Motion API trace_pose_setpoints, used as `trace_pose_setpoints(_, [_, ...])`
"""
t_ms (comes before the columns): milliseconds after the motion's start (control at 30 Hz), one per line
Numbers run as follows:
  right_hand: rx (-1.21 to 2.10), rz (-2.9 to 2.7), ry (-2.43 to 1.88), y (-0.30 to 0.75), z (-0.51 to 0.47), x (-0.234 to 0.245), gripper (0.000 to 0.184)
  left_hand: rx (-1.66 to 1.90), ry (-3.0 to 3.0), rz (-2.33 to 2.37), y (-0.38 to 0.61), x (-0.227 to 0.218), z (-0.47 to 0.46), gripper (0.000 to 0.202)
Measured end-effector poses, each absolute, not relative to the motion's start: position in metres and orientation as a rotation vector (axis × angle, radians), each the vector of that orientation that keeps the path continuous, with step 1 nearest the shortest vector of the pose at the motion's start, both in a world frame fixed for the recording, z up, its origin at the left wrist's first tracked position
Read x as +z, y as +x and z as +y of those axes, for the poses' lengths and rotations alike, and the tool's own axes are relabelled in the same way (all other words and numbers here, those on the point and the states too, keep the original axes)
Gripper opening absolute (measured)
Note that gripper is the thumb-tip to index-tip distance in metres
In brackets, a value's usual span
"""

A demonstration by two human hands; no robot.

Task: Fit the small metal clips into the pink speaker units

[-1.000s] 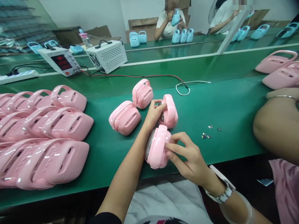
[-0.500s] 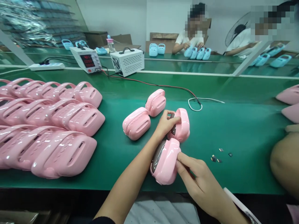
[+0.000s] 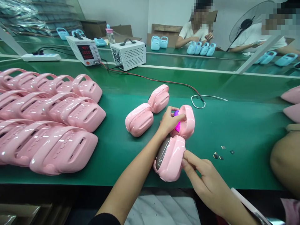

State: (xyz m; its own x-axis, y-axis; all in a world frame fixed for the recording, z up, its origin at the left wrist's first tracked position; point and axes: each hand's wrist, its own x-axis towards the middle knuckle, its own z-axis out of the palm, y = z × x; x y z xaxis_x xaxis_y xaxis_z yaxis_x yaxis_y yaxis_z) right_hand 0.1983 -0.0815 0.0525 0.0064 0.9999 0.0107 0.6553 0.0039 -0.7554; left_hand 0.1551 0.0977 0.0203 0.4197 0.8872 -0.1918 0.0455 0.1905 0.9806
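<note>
My left hand is closed around the upper part of a pink portable speaker with a handle, whose front panel glows magenta. Just in front of it stands a second pink speaker with a dark, unlit panel, touching or nearly touching the first. Thumb and forefinger of my right hand are pinched against the right side of this nearer speaker; whatever is between the fingertips is hidden. To the left sit two more pink speakers. Several tiny black memory cards lie on the green mat to the right.
Rows of pink speakers fill the left side. Behind are a power supply with red digits, a white vented box and a red-black cable. Across the bench, people handle blue speakers. Someone's knee or arm juts in right.
The front panel of the speaker in my left hand has turned from dark to glowing magenta. Both hands keep their places on the speakers; the view has shifted slightly.
</note>
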Motion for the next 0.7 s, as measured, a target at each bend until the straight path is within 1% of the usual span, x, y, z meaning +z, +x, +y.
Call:
trace_pose_setpoints(200, [0.791,-1.681,-1.717,0.199,-0.082,0.052,0.028,0.752,1.238,0.954,0.155,0.018,0.098,0.033])
trace_pose_setpoints(300, [0.811,-1.676,-1.716,0.199,-0.082,0.052,0.031,0.714,1.195,0.844,0.15,0.017,0.099,0.035])
trace_pose_setpoints(367, [0.808,-1.672,-1.706,0.199,-0.082,0.052,0.032,0.71,1.148,0.756,0.147,0.016,0.101,0.031])
trace_pose_setpoints(467, [0.787,-1.663,-1.698,0.198,-0.082,0.051,0.034,0.758,1.108,0.724,0.144,0.015,0.103,0.012])
trace_pose_setpoints(500, [0.783,-1.66,-1.697,0.198,-0.082,0.051,0.034,0.766,1.105,0.731,0.144,0.015,0.103,0.01])
trace_pose_setpoints(700, [0.777,-1.658,-1.722,0.199,-0.084,0.05,0.035,0.785,1.102,0.741,0.143,0.015,0.102,0.014])
